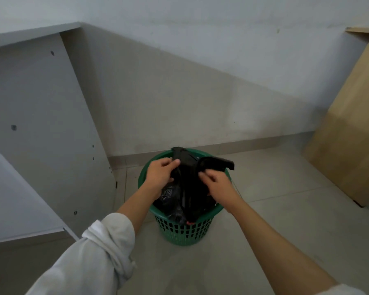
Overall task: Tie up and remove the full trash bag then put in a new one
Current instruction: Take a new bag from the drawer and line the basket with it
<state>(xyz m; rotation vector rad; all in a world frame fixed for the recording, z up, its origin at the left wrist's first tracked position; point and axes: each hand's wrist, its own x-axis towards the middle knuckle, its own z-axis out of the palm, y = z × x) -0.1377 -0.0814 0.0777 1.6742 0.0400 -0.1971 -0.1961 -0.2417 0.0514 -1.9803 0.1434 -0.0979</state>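
trash bag (188, 194): thin, limp, slick, likely light | your left hand (159, 175) grips one top flap, right hand (217, 183) seemingly pinches the other | take hold low on the flaps, centre of frame

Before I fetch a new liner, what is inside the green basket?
A black trash bag, its gathered top held by the left hand and right hand. Its contents are hidden.

No text, label, brand, number or sign can be read on anything in view.
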